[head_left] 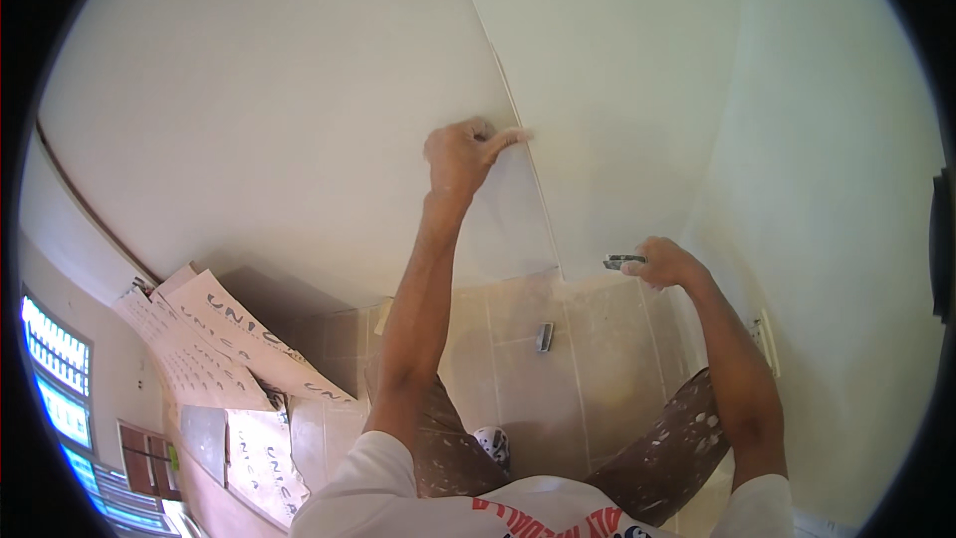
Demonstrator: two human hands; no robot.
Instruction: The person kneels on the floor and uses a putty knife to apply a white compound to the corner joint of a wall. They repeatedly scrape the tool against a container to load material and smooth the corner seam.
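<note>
A thin vertical seam point(536, 179) runs down the pale wall point(279, 90), with a slightly raised edge. My left hand point(463, 154) is lifted to it, fingers curled in and thumb stretched out onto the seam. I see nothing in that hand, which looks dusty. Lower and to the right, my right hand point(665, 264) is closed around a small dark block point(624, 262) with a pale, dusty face. It is held clear of the seam, near the wall's foot. A small grey and black rectangular piece point(545, 337) lies on the tiled floor point(518, 379) between my legs.
Printed cardboard sheets point(234, 329) lean against the wall's foot at the left, and another sheet point(264, 468) lies nearer. A side wall point(836, 189) with an outlet plate point(765, 344) stands close on the right. Barred windows point(65, 359) are at far left.
</note>
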